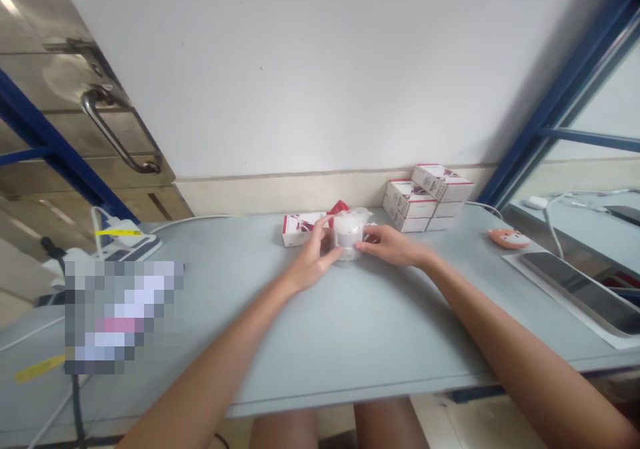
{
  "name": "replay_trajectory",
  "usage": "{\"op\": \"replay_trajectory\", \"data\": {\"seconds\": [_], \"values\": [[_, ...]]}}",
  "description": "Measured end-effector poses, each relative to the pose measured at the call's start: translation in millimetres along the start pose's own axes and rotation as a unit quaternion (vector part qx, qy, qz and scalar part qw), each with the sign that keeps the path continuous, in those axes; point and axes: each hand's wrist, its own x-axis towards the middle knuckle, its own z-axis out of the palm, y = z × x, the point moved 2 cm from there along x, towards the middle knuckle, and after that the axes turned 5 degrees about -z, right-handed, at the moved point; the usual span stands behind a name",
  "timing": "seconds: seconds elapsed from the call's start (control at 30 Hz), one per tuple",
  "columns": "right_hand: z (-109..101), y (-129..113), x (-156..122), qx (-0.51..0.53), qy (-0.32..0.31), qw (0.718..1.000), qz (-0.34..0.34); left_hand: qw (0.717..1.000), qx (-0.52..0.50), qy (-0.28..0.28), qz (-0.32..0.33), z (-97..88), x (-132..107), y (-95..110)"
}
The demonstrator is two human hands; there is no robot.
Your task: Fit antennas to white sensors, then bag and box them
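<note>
A white cylindrical item in a clear plastic wrap point(348, 230) stands upright on or just over the grey table, between my hands. My left hand point(311, 260) curls round its left side, thumb at the lower front. From the right, the fingers of my right hand point(390, 245) press against its lower side. What the item is inside the wrap I cannot make out. Right behind my left hand lies a white box with red edging point(296, 230), partly hidden by the fingers. A red piece point(341, 206) shows behind the wrapped item.
Several similar boxes point(413, 199) are stacked against the wall at the right. Farther right are an orange animal-shaped object point(509, 238) and a dark flat slab point(585, 289) on a white sheet. A power strip with cables point(133, 244) and a blurred-out object point(123, 319) occupy the left.
</note>
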Motion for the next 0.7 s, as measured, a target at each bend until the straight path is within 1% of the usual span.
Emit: {"op": "replay_trajectory", "data": {"seconds": [0.07,0.13,0.27,0.4,0.53,0.6,0.7], "values": [[1,2,1,-0.015,-0.009,1.000,-0.003,0.999,-0.026,0.015,-0.010,2.1,3,-3],[0,3,1,-0.020,-0.009,1.000,-0.009,0.999,-0.030,0.011,-0.008,2.7,6,-6],[-1,1,0,0.003,-0.007,1.000,-0.025,1.000,0.010,-0.027,-0.002,0.0,7,-10],[0,3,0,0.001,0.020,0.999,-0.025,0.998,0.033,-0.058,-0.007,0.3,2,-5],[1,3,0,-0.009,0.014,1.000,-0.015,0.998,0.026,-0.061,-0.003,3.2,-1,-1],[1,2,0,-0.014,0.012,1.000,-0.001,0.998,0.017,-0.052,0.003,3.9,-1,1],[2,1,-1,-0.015,0.005,1.000,0.007,0.999,0.032,-0.037,0.005,5.5,-2,4]]}}
